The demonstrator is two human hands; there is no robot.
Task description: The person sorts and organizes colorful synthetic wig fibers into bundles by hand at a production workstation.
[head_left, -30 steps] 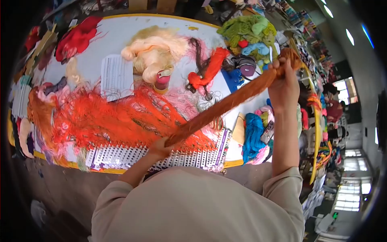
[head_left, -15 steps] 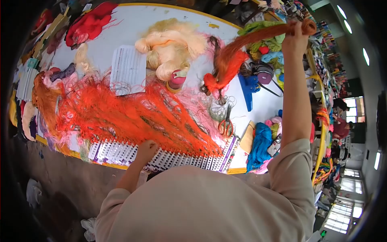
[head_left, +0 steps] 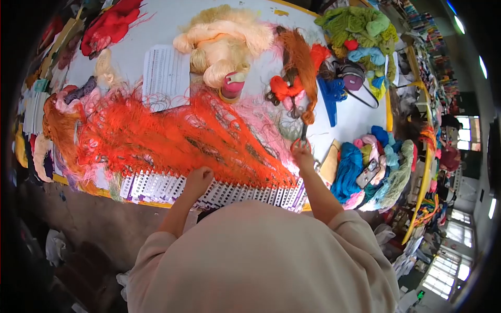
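Note:
My right hand (head_left: 303,157) is closed at the handles of the red-handled scissors (head_left: 301,142), whose dark blades point away from me. Closed at the near edge of the orange-red threads (head_left: 151,141), my left hand (head_left: 199,180) hides whatever its fingers may hold. Below those threads runs a row of white punched cards (head_left: 240,195), with the strands fanning out from them across the table. A rust-brown skein (head_left: 301,65) lies beyond the scissors, beside a smaller orange-red bundle (head_left: 285,88).
Cream skeins (head_left: 219,39) and a thread cone (head_left: 231,86) lie at the back, near a printed sheet (head_left: 166,73). To the right are a blue plastic piece (head_left: 330,101), a purple-and-black strapped object (head_left: 352,78), green skeins (head_left: 355,26) and blue yarn (head_left: 348,175). Red yarn (head_left: 112,23) sits far left.
My right hand has let go of the rust-brown skein, which now lies on the table, and has come down to the scissors. My left hand has barely moved.

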